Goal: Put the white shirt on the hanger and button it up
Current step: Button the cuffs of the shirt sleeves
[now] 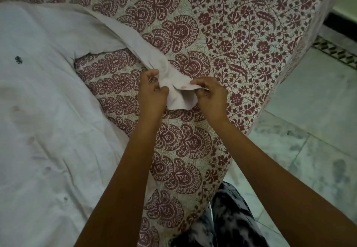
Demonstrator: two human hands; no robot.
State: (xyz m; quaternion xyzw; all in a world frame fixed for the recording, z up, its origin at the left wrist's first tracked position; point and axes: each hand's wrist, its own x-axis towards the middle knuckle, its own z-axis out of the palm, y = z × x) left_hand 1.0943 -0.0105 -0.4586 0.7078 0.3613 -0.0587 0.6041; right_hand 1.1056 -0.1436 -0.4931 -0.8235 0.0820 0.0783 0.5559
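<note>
Pinching sleeve cuff (178, 96) of white shirt (38, 101) between left hand (152, 92) and right hand (211, 96); keep edges overlapped, aligned, taut before fastening.

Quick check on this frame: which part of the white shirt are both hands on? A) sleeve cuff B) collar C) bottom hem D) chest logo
A: the left hand and right hand both pinch the sleeve cuff, at the end of the sleeve that stretches from the shirt across the patterned bedsheet.
</note>
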